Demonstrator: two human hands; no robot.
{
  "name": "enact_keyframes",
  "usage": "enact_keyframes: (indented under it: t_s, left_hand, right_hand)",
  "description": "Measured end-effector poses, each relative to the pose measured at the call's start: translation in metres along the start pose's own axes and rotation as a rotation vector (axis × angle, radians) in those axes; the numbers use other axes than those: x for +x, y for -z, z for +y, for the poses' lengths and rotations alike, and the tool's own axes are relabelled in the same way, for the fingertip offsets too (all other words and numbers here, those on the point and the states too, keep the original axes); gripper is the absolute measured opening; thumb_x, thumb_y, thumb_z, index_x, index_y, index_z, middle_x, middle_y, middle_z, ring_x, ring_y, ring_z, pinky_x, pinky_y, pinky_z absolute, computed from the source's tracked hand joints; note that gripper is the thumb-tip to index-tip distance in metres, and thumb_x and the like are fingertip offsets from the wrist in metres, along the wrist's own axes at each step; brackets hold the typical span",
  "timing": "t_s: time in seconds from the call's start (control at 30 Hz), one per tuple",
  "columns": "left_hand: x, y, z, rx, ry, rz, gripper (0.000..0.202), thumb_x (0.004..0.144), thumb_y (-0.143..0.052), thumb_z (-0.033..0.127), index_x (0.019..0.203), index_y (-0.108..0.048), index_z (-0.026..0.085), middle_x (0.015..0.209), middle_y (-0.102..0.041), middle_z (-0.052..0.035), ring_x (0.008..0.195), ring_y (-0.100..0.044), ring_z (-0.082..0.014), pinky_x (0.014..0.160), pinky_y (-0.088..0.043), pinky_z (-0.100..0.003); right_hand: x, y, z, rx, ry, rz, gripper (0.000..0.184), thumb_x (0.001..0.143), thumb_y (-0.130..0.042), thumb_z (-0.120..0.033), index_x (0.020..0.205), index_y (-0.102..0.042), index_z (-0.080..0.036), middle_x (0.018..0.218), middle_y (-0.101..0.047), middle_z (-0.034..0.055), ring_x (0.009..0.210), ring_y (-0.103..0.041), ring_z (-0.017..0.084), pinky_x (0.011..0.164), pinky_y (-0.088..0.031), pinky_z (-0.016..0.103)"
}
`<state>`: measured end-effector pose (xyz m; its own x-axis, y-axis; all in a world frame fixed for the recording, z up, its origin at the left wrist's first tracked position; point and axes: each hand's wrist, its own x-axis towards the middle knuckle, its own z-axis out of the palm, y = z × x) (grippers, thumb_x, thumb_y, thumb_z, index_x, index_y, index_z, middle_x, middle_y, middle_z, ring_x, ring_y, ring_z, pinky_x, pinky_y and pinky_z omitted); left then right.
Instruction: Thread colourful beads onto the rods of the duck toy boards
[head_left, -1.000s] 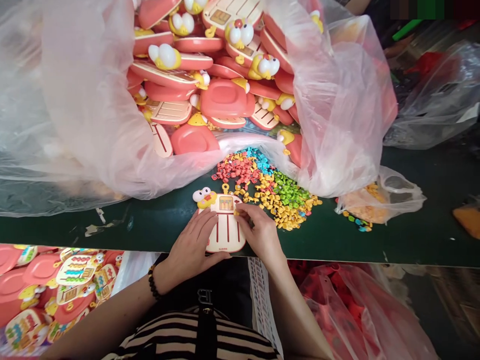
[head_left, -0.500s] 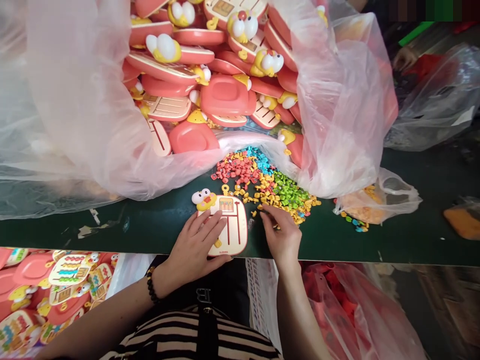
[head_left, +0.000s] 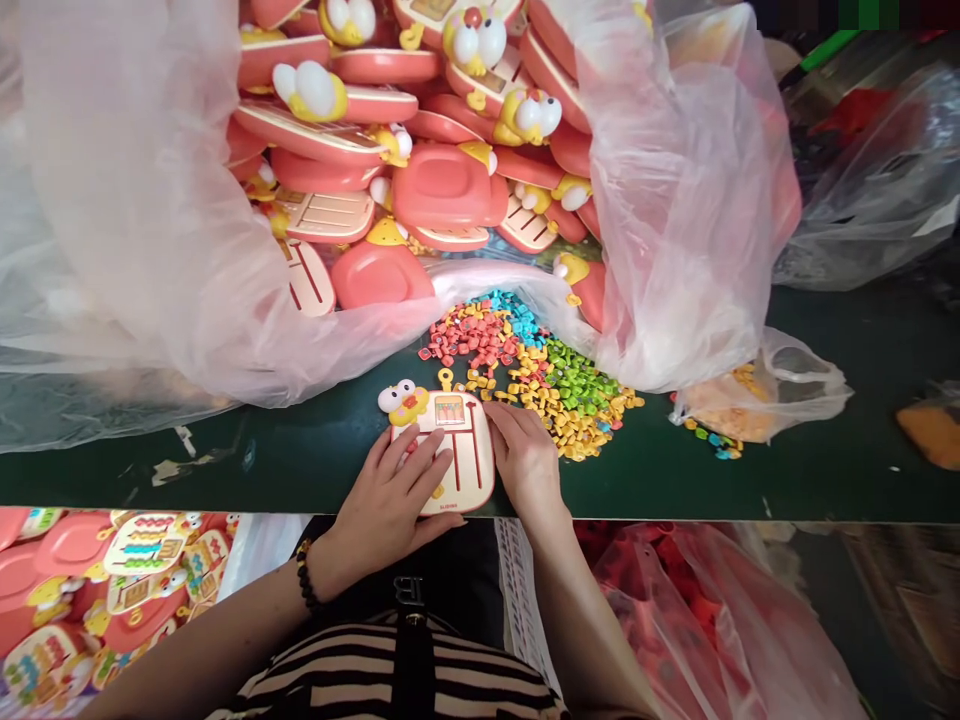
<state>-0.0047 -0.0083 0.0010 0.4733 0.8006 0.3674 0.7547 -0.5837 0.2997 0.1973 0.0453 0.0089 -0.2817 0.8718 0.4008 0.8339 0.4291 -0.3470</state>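
A cream board toy with a pink rim (head_left: 469,460) lies on the table's near edge, with slots in its face and a yellow cartoon head (head_left: 403,402) with bulging white eyes at its top left corner. My left hand (head_left: 390,495) rests flat over the board's left part, fingers spread, hiding some slots. At the board's upper right edge is my right hand (head_left: 529,465), its thumb and fingers pinched together; whatever they hold is hidden. Just beyond lies a heap of small plastic pieces, with yellow ones (head_left: 577,430), green ones (head_left: 577,378), red ones (head_left: 476,335) and blue ones (head_left: 517,315).
A large clear plastic bag (head_left: 675,230) full of similar pink toys (head_left: 446,185) stands behind the heap. To the right a small bag (head_left: 731,410) lies on the dark green table (head_left: 285,450). Toys with coloured pieces (head_left: 142,545) are at lower left, a red bag (head_left: 675,610) at lower right.
My right hand has moved left from the edge of the heap to the board's upper right edge. The left hand stays on the board. The view has shifted slightly.
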Motion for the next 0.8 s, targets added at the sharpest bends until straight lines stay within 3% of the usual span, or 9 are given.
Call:
enact_keyframes:
  t_s: [0.07, 0.27, 0.43, 0.63, 0.8]
  left_hand:
    - [0.000, -0.001, 0.000, 0.001, 0.000, 0.021, 0.053, 0.086, -0.058, 0.051, 0.124, -0.058, 0.014, 0.135, -0.056, -0.0149, 0.127, -0.046, -0.0325, 0.108, -0.035, -0.051]
    - [-0.001, -0.002, 0.000, -0.009, -0.006, 0.020, 0.053, 0.085, -0.059, 0.052, 0.123, -0.058, 0.016, 0.134, -0.057, -0.0146, 0.125, -0.048, -0.0320, 0.108, -0.035, -0.052]
    - [-0.001, -0.002, 0.000, 0.003, -0.002, 0.049, 0.052, 0.085, -0.058, 0.052, 0.122, -0.059, 0.015, 0.130, -0.059, -0.0145, 0.123, -0.050, -0.0314, 0.107, -0.036, -0.051]
    - [-0.002, -0.004, 0.000, -0.021, 0.018, 0.032, 0.053, 0.086, -0.058, 0.053, 0.124, -0.058, 0.016, 0.129, -0.060, -0.0142, 0.125, -0.049, -0.0306, 0.109, -0.035, -0.051]
    - [-0.002, -0.004, 0.001, -0.036, 0.031, 0.033, 0.052, 0.085, -0.058, 0.053, 0.122, -0.058, 0.017, 0.130, -0.059, -0.0144, 0.124, -0.050, -0.0310, 0.109, -0.037, -0.052]
  right_hand:
    - [0.003, 0.001, 0.002, 0.000, 0.002, -0.002, 0.025, 0.096, -0.047, -0.022, 0.105, -0.070, -0.019, 0.097, -0.073, 0.0088, 0.088, -0.066, 0.022, 0.078, -0.055, 0.036]
    - [0.011, -0.002, -0.008, 0.025, -0.067, 0.209, 0.018, 0.093, -0.055, -0.022, 0.100, -0.072, -0.023, 0.098, -0.074, 0.0061, 0.089, -0.068, 0.021, 0.082, -0.054, 0.038]
    - [0.009, -0.008, -0.020, -0.023, 0.012, 0.050, 0.025, 0.094, -0.049, -0.018, 0.109, -0.070, -0.020, 0.109, -0.073, 0.0073, 0.096, -0.066, 0.022, 0.086, -0.053, 0.037]
    - [-0.002, -0.001, -0.026, -0.092, -0.006, -0.053, 0.039, 0.093, -0.045, -0.014, 0.127, -0.061, -0.022, 0.125, -0.066, 0.0073, 0.106, -0.063, 0.023, 0.088, -0.050, 0.038]
    - [0.000, -0.002, -0.027, -0.063, -0.015, -0.003, 0.033, 0.092, -0.049, -0.015, 0.119, -0.067, -0.022, 0.117, -0.070, 0.0063, 0.105, -0.064, 0.024, 0.088, -0.053, 0.040]
